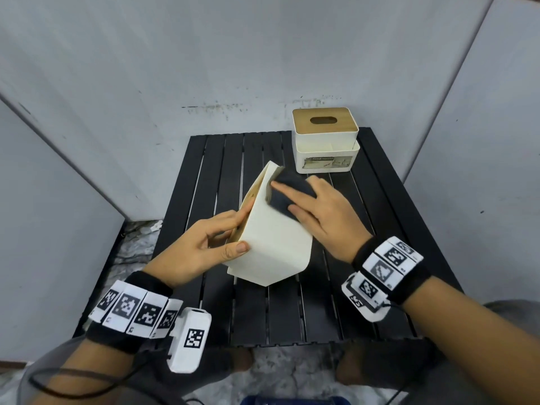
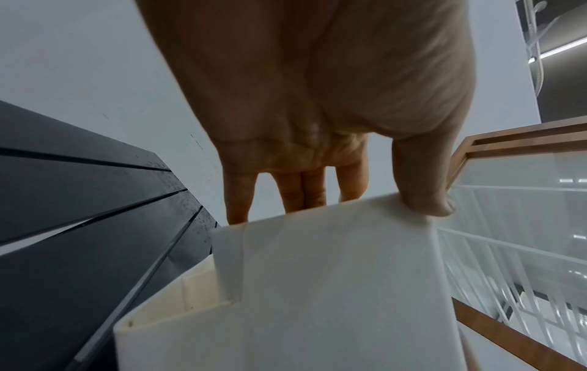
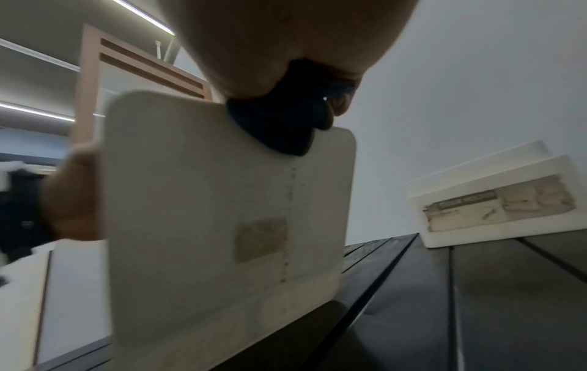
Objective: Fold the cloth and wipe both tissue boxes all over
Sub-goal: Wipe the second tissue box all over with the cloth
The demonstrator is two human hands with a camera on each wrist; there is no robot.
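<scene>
A cream tissue box [image 1: 271,235] stands tilted on its end in the middle of the black slatted table [image 1: 380,200]. My left hand [image 1: 204,241] grips its near left edge, thumb on the white side and fingers on the wooden lid side; the left wrist view shows the thumb on the box [image 2: 317,288]. My right hand [image 1: 315,211] presses a folded dark cloth [image 1: 287,191] against the box's upper face, fingers curled over it. In the right wrist view the cloth [image 3: 282,120] sits at the top edge of the box [image 3: 222,213]. A second tissue box [image 1: 325,140] with a wooden lid stands at the far right.
Grey wall panels close in the table at the back and both sides. The second box [image 3: 495,203] stands upright near the table's far right corner. Bare slats [image 1: 292,311] lie between the held box and the table's near edge.
</scene>
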